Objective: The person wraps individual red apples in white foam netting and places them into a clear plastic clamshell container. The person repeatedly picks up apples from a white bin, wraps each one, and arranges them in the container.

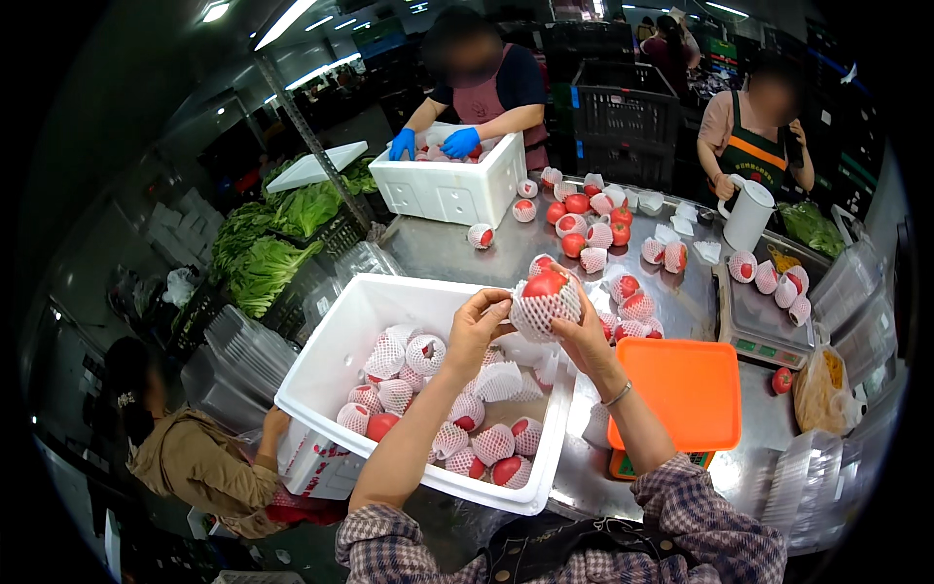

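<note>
Above the right rim of a white foam box (336, 336), I hold up a red tomato (547, 283) partly wrapped in a white foam net (537, 323). My right hand (586, 336) is closed round its right side, thumb on the net. On the other side, the fingers of my left hand (477, 329) pinch the net's edge. Several netted tomatoes (494, 444) lie inside the box below my forearms. Just beyond my hands, more netted tomatoes (636, 307) rest on the metal table.
An orange tray (676, 389) sits on a scale right of the box. Another scale (764, 326) carries netted tomatoes. Across the table, a blue-gloved person reaches into a second foam box (452, 190); another touches a white jug (748, 216). Plastic containers (248, 350) are stacked left.
</note>
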The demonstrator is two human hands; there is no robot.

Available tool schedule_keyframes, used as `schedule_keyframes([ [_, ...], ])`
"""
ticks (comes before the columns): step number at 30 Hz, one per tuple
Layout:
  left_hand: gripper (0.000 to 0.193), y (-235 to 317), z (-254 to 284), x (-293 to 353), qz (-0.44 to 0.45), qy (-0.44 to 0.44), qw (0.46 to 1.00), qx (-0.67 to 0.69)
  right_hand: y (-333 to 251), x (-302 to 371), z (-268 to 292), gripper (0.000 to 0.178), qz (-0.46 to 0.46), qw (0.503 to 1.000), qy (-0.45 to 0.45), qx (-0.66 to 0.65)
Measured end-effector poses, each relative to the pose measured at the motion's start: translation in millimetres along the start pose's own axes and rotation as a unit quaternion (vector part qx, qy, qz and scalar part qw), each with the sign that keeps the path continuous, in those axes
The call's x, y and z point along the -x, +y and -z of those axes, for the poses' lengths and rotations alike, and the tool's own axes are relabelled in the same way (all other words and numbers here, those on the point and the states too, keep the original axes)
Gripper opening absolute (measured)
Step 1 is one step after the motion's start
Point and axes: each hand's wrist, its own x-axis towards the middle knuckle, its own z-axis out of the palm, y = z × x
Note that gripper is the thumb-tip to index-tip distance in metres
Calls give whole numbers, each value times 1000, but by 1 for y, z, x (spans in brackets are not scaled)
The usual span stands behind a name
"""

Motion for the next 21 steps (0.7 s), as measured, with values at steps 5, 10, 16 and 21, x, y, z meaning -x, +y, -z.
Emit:
schedule_keyframes([
  [5,34,11,-9,5,113,-59,985,117,-2,7,-1,96,-10,992,-38,-121],
  [10,32,12,-9,7,151,-104,972,150,-9,12,-5,102,8,994,-37,-103],
  [16,33,25,-16,14,153,-112,979,74,-22,18,-1,102,72,983,-107,134],
  [21,29,25,-11,17,79,-92,987,-104,-33,29,-9,100,60,952,-133,269],
])
